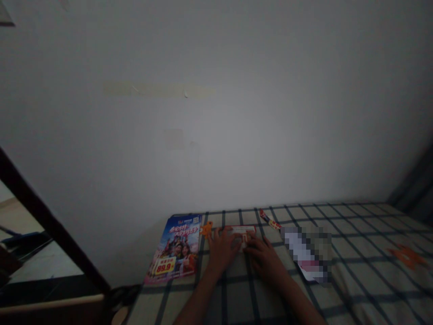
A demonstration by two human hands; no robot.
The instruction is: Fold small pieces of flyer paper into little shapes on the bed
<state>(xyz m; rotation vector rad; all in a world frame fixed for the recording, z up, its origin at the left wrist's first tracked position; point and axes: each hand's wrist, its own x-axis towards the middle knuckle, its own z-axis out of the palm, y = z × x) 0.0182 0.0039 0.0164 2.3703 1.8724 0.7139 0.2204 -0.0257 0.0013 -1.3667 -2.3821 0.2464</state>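
At the left of the checked cloth (237,293), beside the wall (257,113), a colourful leaflet (176,246) is seen lying face up, its long side pointed away from the person and a price of 89.9 printed at its near end. Just right of it an orange figure (206,229) is shown (whether it is printed on the cloth cannot be told). Next, the left hand (221,243) is laid palm down, fingers partly spread, over the left part of a red-edged paper (242,229). The paper is placed between and partly under both hands, its far edge left uncovered; its long axis seems to be set crosswise, though the near side is hidden. The right hand (262,253) is rested at its near right corner, fingers loosely bent. Both hands are brought equally close, but more of the paper is covered by the left. Whether it is pinched or merely pressed by either cannot be told. Farther right, well apart, a slanting printed strip (291,243) is partly obscured by pixelation.
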